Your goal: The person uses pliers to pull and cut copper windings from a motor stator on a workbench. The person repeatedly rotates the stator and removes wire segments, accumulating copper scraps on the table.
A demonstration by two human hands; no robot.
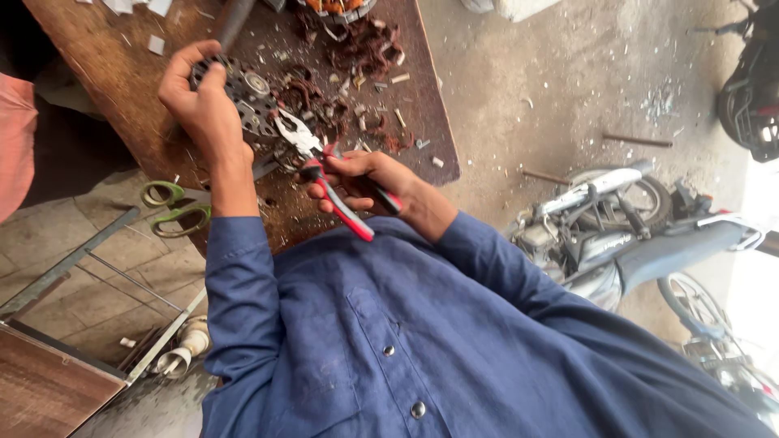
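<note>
A littered brown workbench (146, 89) stands by a concrete floor (motorbike (625, 227) nearby). Left hand (199, 101) grips a round metal part (247, 97); right hand (361, 182) is clamped on red-handled pliers (324, 174).

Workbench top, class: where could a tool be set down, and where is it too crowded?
The bare strip of the workbench above the left hand is freest. It is crowded around the metal part, pliers and right hand, amid copper scraps; scissors fill the near edge.

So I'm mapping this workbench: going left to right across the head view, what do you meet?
Green-handled scissors → left hand on the round metal part → red-handled pliers in the right hand → motorbike on the floor.
</note>
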